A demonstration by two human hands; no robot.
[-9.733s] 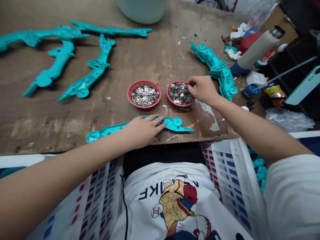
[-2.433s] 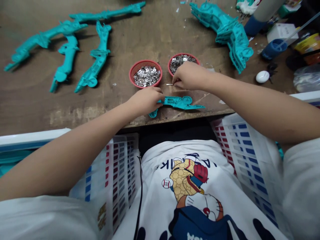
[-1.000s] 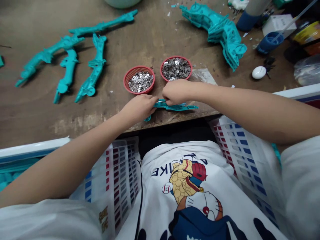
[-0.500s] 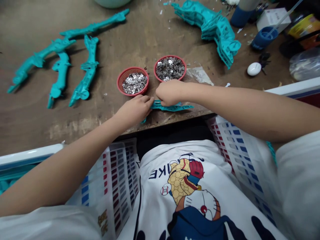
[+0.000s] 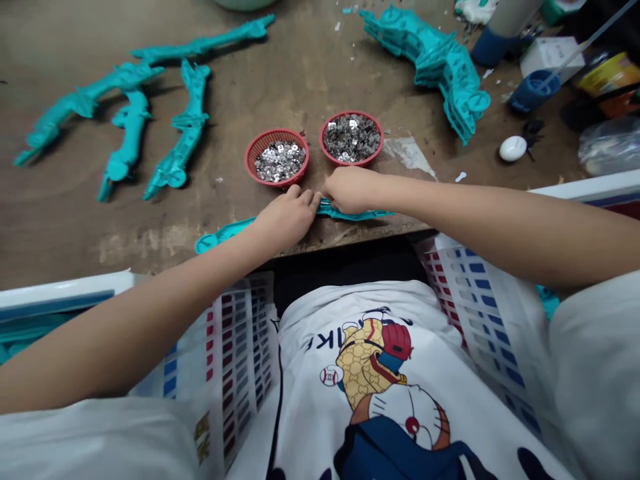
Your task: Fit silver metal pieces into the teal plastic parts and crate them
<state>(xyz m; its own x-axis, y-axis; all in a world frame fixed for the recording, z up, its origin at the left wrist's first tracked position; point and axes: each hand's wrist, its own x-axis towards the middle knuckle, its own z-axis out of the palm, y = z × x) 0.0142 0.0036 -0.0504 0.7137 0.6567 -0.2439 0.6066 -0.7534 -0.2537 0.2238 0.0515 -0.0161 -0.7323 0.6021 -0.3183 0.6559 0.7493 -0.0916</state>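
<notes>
The left hand [image 5: 287,217] lies over the teal part [image 5: 359,215], its fingers bent and close together; what they grip below is hidden. The right hand [image 5: 353,190] is curled almost to a fist just beside it, above the same part, and perhaps has a thin metal tool in it. The part lies along the near edge of the table [image 5: 300,73]. Just beyond the hands stand two red bowls, the left bowl [image 5: 256,152] and the right bowl [image 5: 351,163], both with small metal pieces. Farther left lie four other teal parts [image 5: 183,153]; on the right, a teal stack [image 5: 435,60], then a blue cup [image 5: 530,97]. On the white shirt [image 5: 305,413], the letters I and K can be read; the others are lost in folds.
</notes>
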